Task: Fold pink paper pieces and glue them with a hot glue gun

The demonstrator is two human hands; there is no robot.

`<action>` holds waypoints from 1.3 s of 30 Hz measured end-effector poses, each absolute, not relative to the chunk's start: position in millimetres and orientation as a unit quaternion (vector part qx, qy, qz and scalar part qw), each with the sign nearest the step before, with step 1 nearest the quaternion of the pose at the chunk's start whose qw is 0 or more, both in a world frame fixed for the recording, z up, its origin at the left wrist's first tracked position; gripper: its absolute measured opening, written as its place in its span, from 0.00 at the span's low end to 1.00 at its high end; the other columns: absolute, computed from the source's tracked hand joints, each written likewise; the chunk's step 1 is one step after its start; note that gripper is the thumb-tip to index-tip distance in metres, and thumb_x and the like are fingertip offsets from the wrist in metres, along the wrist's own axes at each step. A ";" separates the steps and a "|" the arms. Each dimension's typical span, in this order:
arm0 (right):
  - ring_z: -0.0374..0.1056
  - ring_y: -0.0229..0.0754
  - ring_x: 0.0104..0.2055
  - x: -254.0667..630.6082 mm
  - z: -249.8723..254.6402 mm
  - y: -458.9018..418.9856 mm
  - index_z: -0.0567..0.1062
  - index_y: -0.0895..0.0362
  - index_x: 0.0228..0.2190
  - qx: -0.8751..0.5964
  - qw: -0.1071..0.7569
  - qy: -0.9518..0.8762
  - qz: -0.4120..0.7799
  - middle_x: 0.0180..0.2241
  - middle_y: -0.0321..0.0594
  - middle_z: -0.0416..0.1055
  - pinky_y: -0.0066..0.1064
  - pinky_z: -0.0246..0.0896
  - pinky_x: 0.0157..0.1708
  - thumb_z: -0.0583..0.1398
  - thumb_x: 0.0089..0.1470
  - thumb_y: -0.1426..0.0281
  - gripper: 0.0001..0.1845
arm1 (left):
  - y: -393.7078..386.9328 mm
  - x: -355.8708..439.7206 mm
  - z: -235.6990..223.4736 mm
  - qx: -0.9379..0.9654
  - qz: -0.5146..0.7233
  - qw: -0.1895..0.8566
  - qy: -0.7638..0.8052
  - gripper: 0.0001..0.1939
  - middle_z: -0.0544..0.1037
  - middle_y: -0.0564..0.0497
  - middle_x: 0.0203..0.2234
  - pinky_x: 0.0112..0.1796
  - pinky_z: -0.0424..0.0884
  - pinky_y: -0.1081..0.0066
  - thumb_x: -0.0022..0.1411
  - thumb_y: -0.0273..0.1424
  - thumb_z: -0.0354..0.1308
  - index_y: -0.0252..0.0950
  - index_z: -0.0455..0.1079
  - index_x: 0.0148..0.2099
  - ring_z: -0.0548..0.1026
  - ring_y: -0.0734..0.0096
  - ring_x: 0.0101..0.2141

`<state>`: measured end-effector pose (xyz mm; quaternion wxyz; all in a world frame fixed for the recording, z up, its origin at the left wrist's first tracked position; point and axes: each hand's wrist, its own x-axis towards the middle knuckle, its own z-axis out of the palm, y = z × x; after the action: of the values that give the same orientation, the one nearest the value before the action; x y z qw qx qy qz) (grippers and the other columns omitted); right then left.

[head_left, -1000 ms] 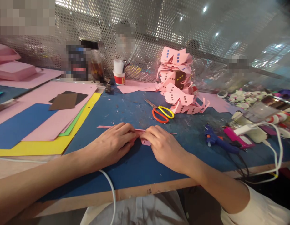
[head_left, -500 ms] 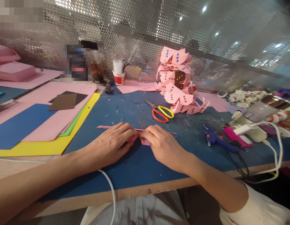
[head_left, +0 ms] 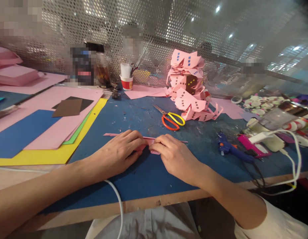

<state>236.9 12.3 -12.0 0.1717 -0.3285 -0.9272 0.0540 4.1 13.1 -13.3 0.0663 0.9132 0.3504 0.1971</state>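
Observation:
Both my hands work on one pink paper piece point(head_left: 151, 141) on the blue mat point(head_left: 144, 181). Its thin strip-like ends stick out left and right past my fingers, and a folded flap shows between them. My left hand point(head_left: 126, 146) has its fingers bent over the left part, pressing it down. My right hand point(head_left: 172, 154) pinches the flap just right of the middle. Much of the paper is hidden under my fingers. Beyond my hands lie scissors point(head_left: 170, 120) with one red and one yellow handle.
Pink cut-out shapes with small squares point(head_left: 190, 96) are piled behind the scissors. To the right lie a blue glue gun point(head_left: 231, 149), a pink device point(head_left: 253, 146) and white cables point(head_left: 297, 159). Coloured sheets point(head_left: 56, 156) cover the left. A red-and-white cup point(head_left: 126, 83) stands at the back.
My right hand has shifted very slightly down on the flap, and a bit more pink paper shows between the hands. My left hand stays in place.

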 end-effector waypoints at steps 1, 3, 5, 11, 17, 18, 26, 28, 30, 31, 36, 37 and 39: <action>0.63 0.44 0.48 237.1 -12.1 12.2 0.72 0.56 0.47 -0.328 0.174 -0.927 0.053 0.44 0.44 0.68 0.40 0.62 0.49 0.52 0.58 0.83 0.19 | 13.2 4.1 -13.5 0.913 0.199 0.066 0.349 0.13 0.71 0.45 0.39 0.42 0.67 0.63 0.70 0.26 0.46 0.35 0.70 0.49 0.69 0.64 0.40; 0.63 0.44 0.48 237.2 -12.0 11.8 0.73 0.56 0.47 -0.327 0.175 -0.927 0.053 0.43 0.43 0.68 0.39 0.62 0.49 0.51 0.59 0.82 0.19 | 13.2 4.0 -14.0 0.913 0.201 0.069 0.349 0.13 0.71 0.45 0.39 0.42 0.67 0.63 0.70 0.25 0.46 0.36 0.70 0.49 0.69 0.64 0.40; 0.63 0.43 0.47 237.0 -11.3 11.1 0.73 0.56 0.46 -0.326 0.173 -0.928 0.055 0.43 0.43 0.68 0.39 0.62 0.49 0.51 0.60 0.82 0.18 | 12.9 3.9 -14.4 0.912 0.203 0.075 0.349 0.12 0.71 0.45 0.39 0.43 0.67 0.63 0.69 0.25 0.46 0.36 0.70 0.49 0.69 0.64 0.40; 0.63 0.43 0.47 238.0 -9.7 9.1 0.75 0.55 0.44 -0.325 0.176 -0.928 0.053 0.44 0.43 0.69 0.38 0.62 0.48 0.51 0.60 0.81 0.18 | 12.6 3.3 -16.0 0.911 0.198 0.081 0.352 0.13 0.71 0.44 0.40 0.44 0.67 0.62 0.70 0.25 0.46 0.35 0.70 0.49 0.69 0.63 0.41; 0.64 0.43 0.47 239.0 -8.2 7.3 0.75 0.54 0.40 -0.327 0.182 -0.926 0.046 0.43 0.41 0.71 0.36 0.62 0.45 0.52 0.60 0.81 0.15 | 13.7 3.2 -16.0 0.911 0.199 0.075 0.352 0.12 0.71 0.44 0.40 0.44 0.68 0.62 0.69 0.25 0.46 0.35 0.70 0.48 0.69 0.63 0.41; 0.64 0.43 0.46 238.8 -7.9 7.2 0.74 0.55 0.40 -0.331 0.184 -0.924 0.046 0.43 0.41 0.71 0.36 0.62 0.45 0.52 0.60 0.81 0.15 | 13.7 3.2 -15.7 0.912 0.197 0.076 0.353 0.12 0.71 0.44 0.40 0.44 0.68 0.62 0.69 0.25 0.46 0.35 0.70 0.48 0.69 0.63 0.41; 0.64 0.44 0.46 238.2 -9.1 9.5 0.73 0.57 0.41 -0.342 0.179 -0.922 0.035 0.43 0.42 0.71 0.36 0.62 0.45 0.52 0.59 0.82 0.15 | 12.1 3.1 -13.5 0.912 0.201 0.070 0.350 0.11 0.71 0.45 0.40 0.44 0.68 0.63 0.69 0.25 0.47 0.36 0.70 0.46 0.70 0.64 0.41; 0.64 0.43 0.46 238.6 -9.4 10.2 0.73 0.57 0.40 -0.337 0.179 -0.924 0.038 0.43 0.42 0.71 0.36 0.63 0.45 0.51 0.59 0.82 0.15 | 12.2 3.0 -13.5 0.912 0.210 0.072 0.346 0.11 0.72 0.45 0.39 0.43 0.68 0.64 0.69 0.25 0.47 0.36 0.70 0.44 0.70 0.65 0.41; 0.65 0.43 0.46 239.0 -9.5 10.8 0.74 0.57 0.40 -0.335 0.180 -0.924 0.040 0.43 0.42 0.72 0.35 0.63 0.45 0.52 0.58 0.82 0.15 | 12.8 2.6 -14.0 0.911 0.221 0.074 0.341 0.09 0.72 0.46 0.39 0.43 0.68 0.65 0.69 0.25 0.47 0.36 0.70 0.42 0.70 0.65 0.40; 0.65 0.43 0.46 239.2 -9.5 11.1 0.74 0.57 0.39 -0.334 0.181 -0.924 0.041 0.43 0.42 0.72 0.35 0.63 0.45 0.52 0.58 0.82 0.15 | 13.2 2.3 -14.5 0.911 0.225 0.075 0.337 0.09 0.73 0.46 0.39 0.43 0.68 0.65 0.69 0.25 0.47 0.35 0.69 0.41 0.71 0.65 0.40; 0.65 0.41 0.46 239.6 -9.2 11.9 0.75 0.56 0.38 -0.329 0.185 -0.925 0.047 0.42 0.40 0.73 0.34 0.63 0.45 0.52 0.60 0.81 0.15 | 14.1 0.0 -16.2 0.915 0.227 0.065 0.328 0.10 0.74 0.46 0.38 0.42 0.68 0.66 0.69 0.25 0.48 0.35 0.70 0.39 0.72 0.67 0.39; 0.65 0.41 0.46 239.7 -9.2 12.0 0.75 0.56 0.38 -0.326 0.187 -0.925 0.048 0.41 0.40 0.73 0.34 0.63 0.45 0.52 0.60 0.81 0.14 | 13.9 -0.4 -16.3 0.915 0.225 0.059 0.328 0.10 0.74 0.46 0.39 0.42 0.69 0.66 0.70 0.26 0.48 0.35 0.70 0.40 0.72 0.67 0.39; 0.65 0.41 0.45 239.7 -9.1 11.8 0.75 0.56 0.37 -0.324 0.191 -0.925 0.049 0.41 0.40 0.73 0.34 0.63 0.45 0.52 0.60 0.81 0.14 | 13.4 -1.3 -16.4 0.917 0.223 0.048 0.327 0.10 0.74 0.46 0.39 0.42 0.69 0.66 0.69 0.26 0.48 0.36 0.70 0.39 0.73 0.67 0.39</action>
<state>239.7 11.8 -9.1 0.1907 -0.3238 -0.9254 0.0489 -1.3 13.4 -16.4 0.0480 0.9171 0.3271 0.2228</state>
